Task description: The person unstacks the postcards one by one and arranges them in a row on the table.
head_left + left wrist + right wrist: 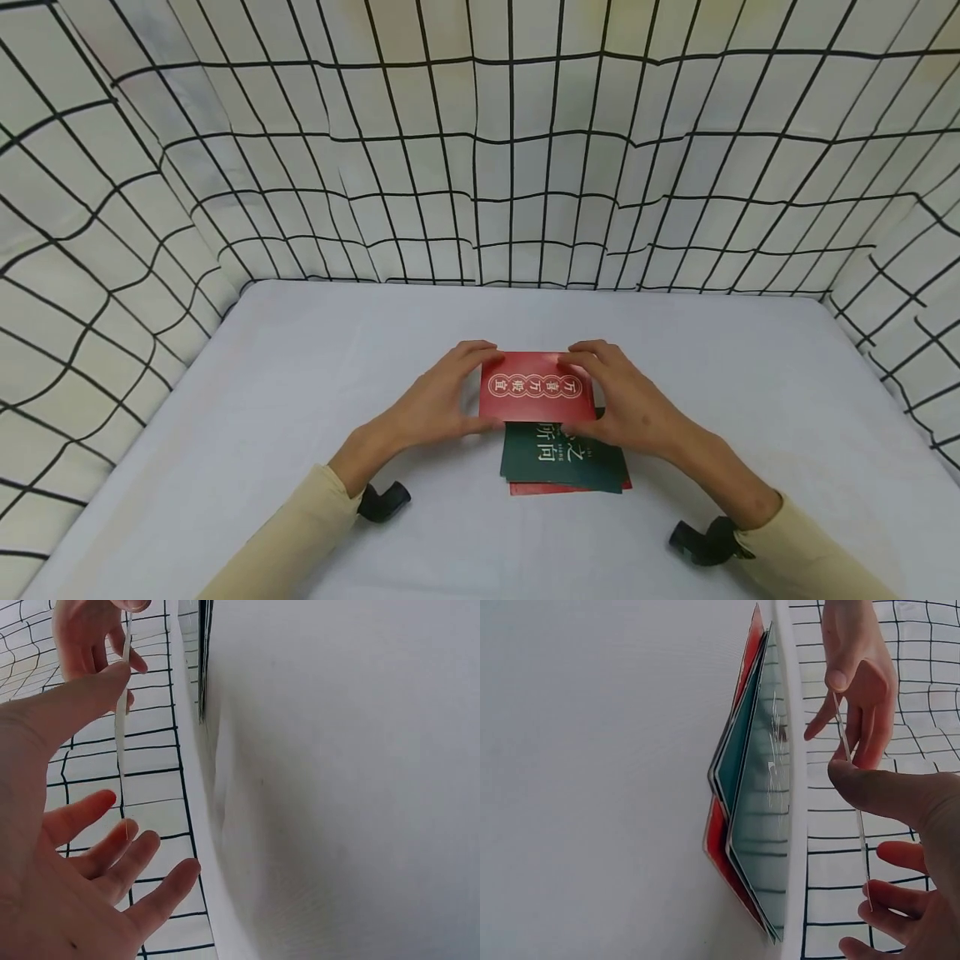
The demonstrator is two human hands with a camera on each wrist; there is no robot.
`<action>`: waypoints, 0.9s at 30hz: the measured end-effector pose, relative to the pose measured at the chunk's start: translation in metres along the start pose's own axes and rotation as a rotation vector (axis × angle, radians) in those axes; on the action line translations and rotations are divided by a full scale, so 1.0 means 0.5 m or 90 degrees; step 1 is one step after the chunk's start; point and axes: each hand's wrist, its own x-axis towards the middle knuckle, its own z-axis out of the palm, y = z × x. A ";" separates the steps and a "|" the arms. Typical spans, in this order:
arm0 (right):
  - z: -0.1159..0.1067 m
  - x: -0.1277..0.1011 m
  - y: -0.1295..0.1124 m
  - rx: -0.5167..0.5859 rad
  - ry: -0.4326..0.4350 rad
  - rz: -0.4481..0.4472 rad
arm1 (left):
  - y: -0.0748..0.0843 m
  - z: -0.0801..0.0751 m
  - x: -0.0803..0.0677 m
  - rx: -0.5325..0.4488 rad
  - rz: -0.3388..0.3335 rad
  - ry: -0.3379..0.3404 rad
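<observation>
The red envelope [536, 387] is looking like thin card or stiff paper, smooth, with a slight sheen; the green envelope [562, 462] under it is showing a glossy face that is reflecting the grid pattern in the right wrist view; the table [300, 417] is appearing covered with matt, smooth white material; the backdrop [480, 150] is looking like soft cloth, wrinkled and matt; the sleeves [300, 525] are looking like soft knitted fabric.

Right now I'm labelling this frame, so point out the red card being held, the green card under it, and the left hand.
red card [536, 387], head view, middle of its printed face.
green card [566, 462], head view, lower visible face.
left hand [435, 400], head view, back of the hand.
</observation>
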 end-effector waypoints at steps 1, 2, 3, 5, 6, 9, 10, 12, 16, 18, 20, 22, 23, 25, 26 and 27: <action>0.000 0.002 0.000 0.002 0.007 -0.002 | 0.000 -0.001 0.001 -0.004 -0.006 0.007; 0.000 0.003 0.000 0.004 0.013 -0.005 | -0.001 -0.001 0.002 -0.008 -0.012 0.015; 0.000 0.005 0.001 0.007 0.017 -0.008 | -0.001 -0.002 0.002 -0.012 -0.018 0.023; 0.001 0.009 0.001 0.013 0.020 -0.008 | -0.003 -0.003 0.003 -0.022 -0.026 0.036; 0.001 0.010 0.001 0.017 0.020 -0.008 | -0.004 -0.004 0.003 -0.026 -0.029 0.041; 0.002 0.014 0.002 0.024 0.017 -0.004 | -0.010 -0.006 0.005 -0.043 -0.029 0.049; 0.002 0.015 0.002 0.028 0.016 -0.001 | -0.011 -0.006 0.007 -0.047 -0.028 0.050; 0.002 0.016 0.003 0.035 0.015 0.008 | -0.014 -0.006 0.009 -0.052 -0.025 0.052; 0.003 0.019 0.004 0.053 0.027 0.035 | -0.017 -0.007 0.013 -0.062 -0.029 0.068; 0.004 0.020 0.003 0.062 0.037 0.050 | -0.017 -0.008 0.013 -0.068 -0.032 0.078; 0.005 0.021 0.001 0.087 0.046 0.067 | -0.017 -0.009 0.012 -0.071 -0.040 0.085; 0.007 0.022 -0.002 0.123 0.049 0.088 | -0.018 -0.009 0.010 -0.073 -0.049 0.090; 0.007 0.022 -0.004 0.143 0.049 0.101 | -0.018 -0.010 0.010 -0.075 -0.052 0.092; 0.007 0.023 -0.008 0.188 0.049 0.122 | -0.019 -0.012 0.009 -0.074 -0.062 0.096; 0.006 0.024 -0.009 0.207 0.048 0.130 | -0.020 -0.013 0.009 -0.074 -0.065 0.099; 0.005 0.025 -0.010 0.222 0.046 0.137 | -0.020 -0.014 0.010 -0.074 -0.066 0.102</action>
